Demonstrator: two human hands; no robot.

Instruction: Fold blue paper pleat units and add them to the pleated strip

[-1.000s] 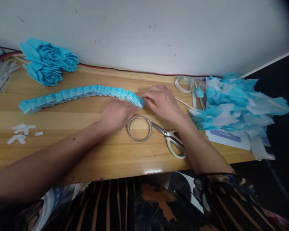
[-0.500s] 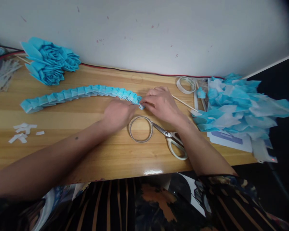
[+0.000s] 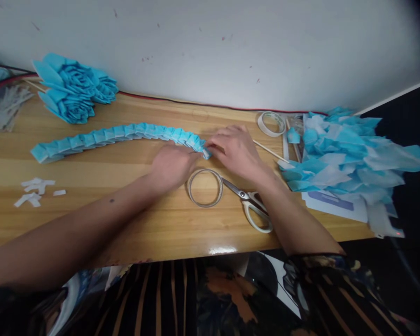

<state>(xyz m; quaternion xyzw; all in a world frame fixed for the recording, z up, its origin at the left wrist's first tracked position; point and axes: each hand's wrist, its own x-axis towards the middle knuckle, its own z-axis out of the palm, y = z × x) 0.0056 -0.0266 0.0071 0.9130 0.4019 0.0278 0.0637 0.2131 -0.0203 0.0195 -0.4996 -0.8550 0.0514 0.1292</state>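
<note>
A long curved strip of folded blue paper point(image 3: 126, 133) lies across the table, its right end between my two hands. My left hand point(image 3: 173, 169) is closed on the near side of that end, its fingertips partly hidden behind the knuckles. From the right, my right hand point(image 3: 236, 149) pinches the very tip with thumb and forefinger. Just below the hands lies a roll of tape point(image 3: 205, 205), flat on the wood. Scissors with white handles point(image 3: 255, 212) rest beside it, partly under my right forearm.
Blue paper roses point(image 3: 75, 88) lie at the back left. White tape pieces point(image 3: 35, 186) are scattered at left. A second tape roll point(image 3: 271, 123), a thin stick point(image 3: 271, 153) and a heap of blue tissue paper point(image 3: 350, 149) are at right. A cable point(image 3: 182, 101) runs along the wall.
My right fingers have shifted slightly at the strip's right end, and a little more of its tip shows. The whole view has moved very slightly; the other things lie as before.
</note>
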